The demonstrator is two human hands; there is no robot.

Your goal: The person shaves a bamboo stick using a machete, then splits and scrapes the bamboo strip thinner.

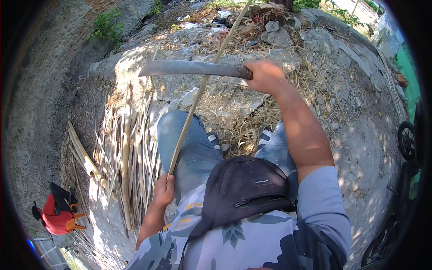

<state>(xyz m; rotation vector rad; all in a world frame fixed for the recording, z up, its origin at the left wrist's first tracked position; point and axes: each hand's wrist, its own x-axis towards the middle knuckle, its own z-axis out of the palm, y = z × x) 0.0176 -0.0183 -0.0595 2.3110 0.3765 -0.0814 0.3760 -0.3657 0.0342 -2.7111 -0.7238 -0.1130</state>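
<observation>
One long pale strip (193, 110) is held up, and a big curved knife (180, 68) is seen across it.
The work looks partly done: many thin strips (145, 157) are piled between eight and nine o'clock, and curly shavings (238, 130) are strewn at the feet. At least this strip seems left to be finished; whether it is smooth cannot be told. It is placed over the left leg (202, 148), with its long axis laid from seven to one o'clock and its far end pointed at one. Its low end is gripped by the left hand (163, 191), fingers curled closed. The knife's handle is wrapped tightly by the right hand's (265, 76) fingers, its tip turned to nine o'clock. Whether the strip is touched by the blade cannot be told.
</observation>
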